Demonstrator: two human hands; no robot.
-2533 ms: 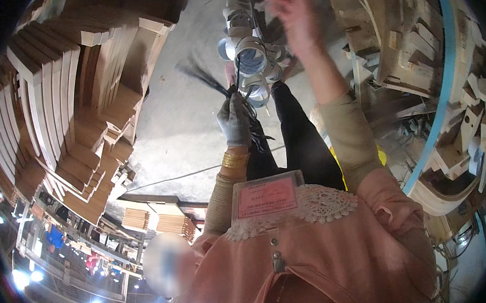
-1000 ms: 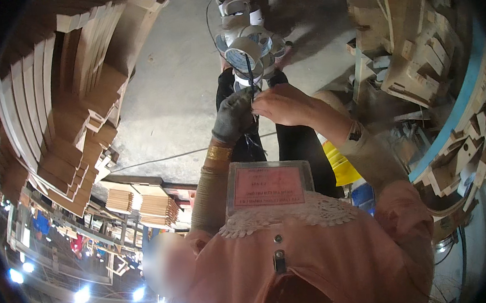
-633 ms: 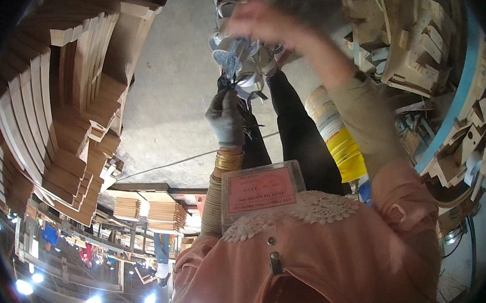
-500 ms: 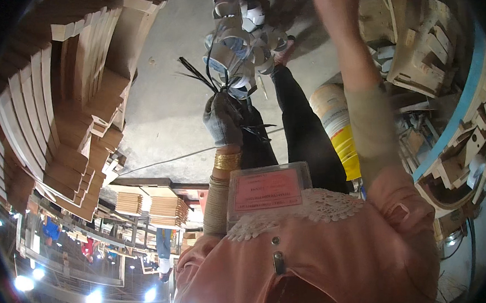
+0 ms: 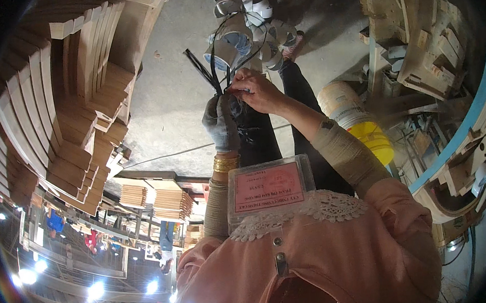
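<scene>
My left hand, in a grey glove, is closed around a bundle of thin black strips. The strips stick up past the fist, and a long thin loop arches over to the right. My bare right hand is beside it, with thumb and fingers pinched on the black strips just above the glove. Beyond both hands lie several white rings, like tape cores, some with blue inside. Whether the loop passes through any ring cannot be made out.
Stacked wooden boards rise on the left. To the right are a pale bucket with a yellow one against it, wooden pieces and a curved blue edge. A thin cable crosses the concrete floor.
My right hand has come down from the upper right to the black strips and pinches them beside my left hand. My left hand has stayed closed on the bundle.
</scene>
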